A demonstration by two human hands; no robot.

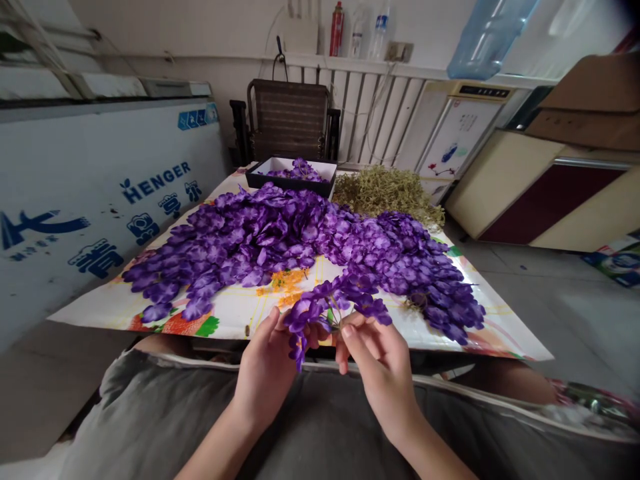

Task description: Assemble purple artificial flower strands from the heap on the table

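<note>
Between my hands, above the table's near edge, is a spray of purple flowers [357, 288] on thin green stems. My right hand [381, 353] pinches the stems between thumb and fingers. My left hand [270, 373] is closed around the left side of the spray, its fingertips partly hidden by petals. Just beyond lie small orange flower bits [286, 283]. A broad heap of loose purple petals [240, 233] spreads over the left and middle, and a second purple heap [400, 250] lies to the right.
A black-rimmed box [257, 179] with purple flowers stands at the table's back, beside a pile of green stems [385, 190]. The printed tablecloth [505, 333] covers the table. A grey cushion [200, 413] lies under my forearms. A white freezer [100, 193] flanks the left; a folding chair [290, 117] stands behind.
</note>
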